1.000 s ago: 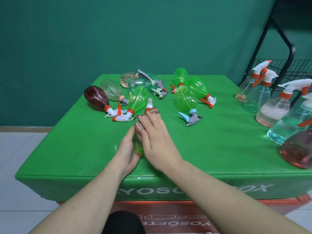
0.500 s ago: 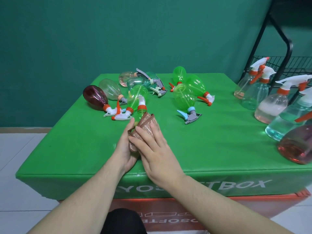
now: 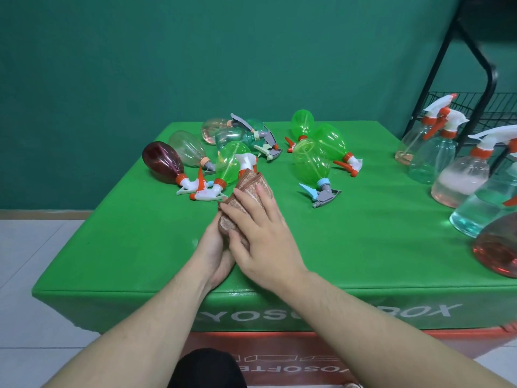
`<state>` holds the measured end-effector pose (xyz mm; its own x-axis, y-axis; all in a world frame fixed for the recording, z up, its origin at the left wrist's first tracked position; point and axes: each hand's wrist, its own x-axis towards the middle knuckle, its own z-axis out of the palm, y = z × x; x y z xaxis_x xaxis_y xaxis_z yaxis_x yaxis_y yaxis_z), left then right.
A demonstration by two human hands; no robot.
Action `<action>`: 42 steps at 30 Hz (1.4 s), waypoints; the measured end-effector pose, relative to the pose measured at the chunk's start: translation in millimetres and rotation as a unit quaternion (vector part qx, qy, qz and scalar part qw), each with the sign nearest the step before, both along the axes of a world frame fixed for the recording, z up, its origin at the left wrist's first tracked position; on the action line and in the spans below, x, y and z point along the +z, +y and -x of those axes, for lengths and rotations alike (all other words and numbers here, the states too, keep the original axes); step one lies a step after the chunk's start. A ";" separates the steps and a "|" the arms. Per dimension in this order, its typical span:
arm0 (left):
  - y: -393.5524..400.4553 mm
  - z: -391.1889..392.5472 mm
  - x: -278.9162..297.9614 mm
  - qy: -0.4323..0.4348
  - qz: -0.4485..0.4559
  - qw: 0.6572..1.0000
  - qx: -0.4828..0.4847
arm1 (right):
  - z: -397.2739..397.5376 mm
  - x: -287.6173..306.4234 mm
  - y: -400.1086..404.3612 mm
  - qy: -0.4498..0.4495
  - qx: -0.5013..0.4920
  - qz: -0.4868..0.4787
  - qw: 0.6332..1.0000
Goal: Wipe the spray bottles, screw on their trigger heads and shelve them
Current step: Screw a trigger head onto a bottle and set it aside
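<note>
My left hand (image 3: 214, 247) holds a spray bottle from below, near the table's front. The bottle's body is hidden under a brown cloth (image 3: 251, 182). My right hand (image 3: 263, 236) wraps the cloth over the bottle, fingers spread on top, thumb on the left side. Only the bottle's white trigger head (image 3: 246, 159) with its orange collar sticks out past the cloth, pointing away from me. Several other bottles lie on their sides behind, among them a dark red bottle (image 3: 162, 161) and a green bottle (image 3: 310, 163).
The green-covered table (image 3: 363, 247) carries everything. Several upright bottles with white trigger heads (image 3: 461, 177) stand along its right edge. A black wire shelf rack (image 3: 489, 105) stands behind them at the far right. White floor tiles lie to the left.
The cloth has slid over the bottle's green body, which showed between my hands a second ago. The trigger head has tipped up and away from me.
</note>
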<state>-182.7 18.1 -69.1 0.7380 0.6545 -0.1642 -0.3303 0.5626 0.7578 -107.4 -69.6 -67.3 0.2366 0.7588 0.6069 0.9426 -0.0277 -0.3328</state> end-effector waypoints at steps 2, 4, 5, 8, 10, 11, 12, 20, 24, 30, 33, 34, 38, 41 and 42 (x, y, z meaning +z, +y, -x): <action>-0.7 -0.4 1.5 -0.010 0.000 1.000 -0.003 | -4.5 6.2 6.5 0.023 -0.003 0.011 1.000; -0.5 1.5 3.4 -0.007 -0.006 1.000 -0.007 | -8.2 16.3 14.0 0.077 -0.004 0.027 0.997; 0.0 2.7 4.1 -0.004 -0.007 1.000 -0.013 | -9.3 22.8 17.9 0.112 -0.006 0.038 0.993; 3.8 3.2 0.9 0.000 0.004 1.000 -0.026 | -12.0 38.2 29.1 0.195 -0.024 0.073 0.978; 5.2 2.2 -1.2 0.002 0.013 1.000 -0.018 | -12.0 41.9 33.1 0.221 -0.029 0.078 0.972; 5.4 2.2 -1.5 0.003 0.014 1.000 -0.013 | -11.0 41.8 33.0 0.225 -0.028 0.077 0.971; 5.6 2.4 -2.0 0.003 0.015 1.000 -0.010 | -9.8 40.3 32.2 0.222 -0.026 0.076 0.972; 3.2 2.5 3.7 -0.001 0.012 0.999 0.030 | 4.0 5.0 12.0 0.070 0.004 0.047 0.996; -1.3 4.1 6.4 -0.001 0.016 1.000 0.011 | 6.4 -8.7 -2.6 -0.001 0.014 0.042 0.999; 1.6 5.6 4.9 0.009 0.030 0.999 0.008 | 9.6 -20.4 -16.4 -0.042 0.044 0.034 0.998; -0.1 7.4 4.7 0.025 0.033 0.999 -0.004 | 11.6 -24.3 -21.4 -0.040 0.043 0.031 0.998; 0.1 7.3 4.4 0.026 0.033 0.999 -0.008 | 12.1 -24.5 -21.5 -0.033 0.039 0.028 0.998; 1.6 5.8 3.6 0.020 0.029 0.999 -0.007 | 16.9 -20.4 -14.1 0.006 0.003 0.022 1.000; 2.9 4.1 1.2 0.009 0.021 1.000 -0.002 | 16.7 -15.2 -5.6 0.023 -0.008 0.014 1.000; 4.6 3.2 -1.0 0.005 0.019 1.000 0.002 | 14.7 -13.3 -2.7 0.025 -0.009 0.011 1.000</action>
<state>-186.0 22.6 -70.1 0.7335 0.6506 -0.1967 -0.3253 0.5902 0.7388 -122.2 -72.3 -80.6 0.2796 0.7676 0.5767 0.9239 -0.0516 -0.3792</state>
